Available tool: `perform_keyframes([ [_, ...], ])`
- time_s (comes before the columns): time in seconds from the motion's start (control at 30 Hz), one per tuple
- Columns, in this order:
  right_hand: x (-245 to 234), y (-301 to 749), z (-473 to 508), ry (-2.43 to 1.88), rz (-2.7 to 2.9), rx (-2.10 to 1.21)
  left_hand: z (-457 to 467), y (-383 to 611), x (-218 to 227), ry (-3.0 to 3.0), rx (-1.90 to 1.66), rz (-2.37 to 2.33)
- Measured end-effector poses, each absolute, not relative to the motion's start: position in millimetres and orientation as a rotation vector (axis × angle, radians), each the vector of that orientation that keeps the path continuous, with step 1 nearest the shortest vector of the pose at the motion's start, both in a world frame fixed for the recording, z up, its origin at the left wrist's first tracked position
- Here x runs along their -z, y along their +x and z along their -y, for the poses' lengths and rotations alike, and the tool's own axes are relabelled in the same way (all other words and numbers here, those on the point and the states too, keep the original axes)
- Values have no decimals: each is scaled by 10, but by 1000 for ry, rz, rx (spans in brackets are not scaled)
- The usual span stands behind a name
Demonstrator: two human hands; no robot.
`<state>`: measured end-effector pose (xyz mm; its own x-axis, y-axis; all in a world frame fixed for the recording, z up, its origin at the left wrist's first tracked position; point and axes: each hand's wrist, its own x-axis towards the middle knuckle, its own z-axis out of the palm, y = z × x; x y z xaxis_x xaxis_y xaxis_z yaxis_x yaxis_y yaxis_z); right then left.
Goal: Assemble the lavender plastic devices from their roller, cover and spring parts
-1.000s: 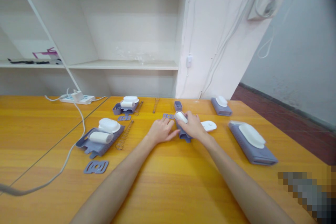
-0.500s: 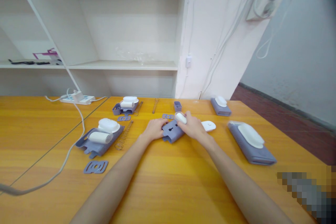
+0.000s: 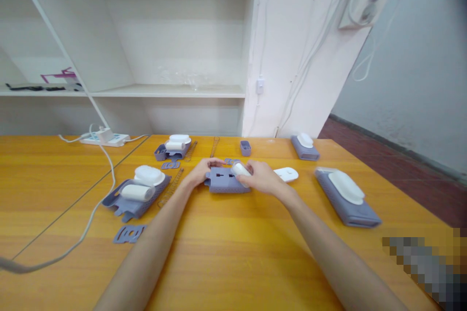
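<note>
A grey-blue perforated plastic tray (image 3: pixel 224 182) lies crosswise on the orange table (image 3: pixel 233 248) between my hands. My left hand (image 3: pixel 201 170) grips its left end, fingers curled over the far edge. My right hand (image 3: pixel 260 178) holds a small white roller piece (image 3: pixel 240 169) at the tray's right end, fingers closed round it. A white oval cap (image 3: pixel 286 174) lies just right of my right hand.
Similar grey-blue units with white parts sit at left (image 3: pixel 136 194), back left (image 3: pixel 172 148), back right (image 3: pixel 304 147) and right (image 3: pixel 346 195). Flat grey pieces (image 3: pixel 128 233), springs (image 3: pixel 170 187), a small grey cup (image 3: pixel 245 147), a white cable (image 3: pixel 95 204) and a power strip (image 3: pixel 105 138) lie around.
The grey-blue tray has been turned from standing lengthwise under my right hand to lying crosswise, and shifted left. My left hand took hold of its left end.
</note>
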<state>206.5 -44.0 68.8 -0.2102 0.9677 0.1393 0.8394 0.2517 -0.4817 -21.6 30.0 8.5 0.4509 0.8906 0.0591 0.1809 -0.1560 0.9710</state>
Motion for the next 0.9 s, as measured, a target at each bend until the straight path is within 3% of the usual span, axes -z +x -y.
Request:
perform_keyframes([
  [0.37,-589,2132,354,-1928,2129,-347,-237,-373,-108,1154,-845,-573],
  [0.63,-535,2025,420,-2057,2142,-168,-264,-241,-65,1088,-1094,-744],
  [0.9,-310,2086,238,-1846,1618,-645,-196,-20,-83,1315,-1422,-1101],
])
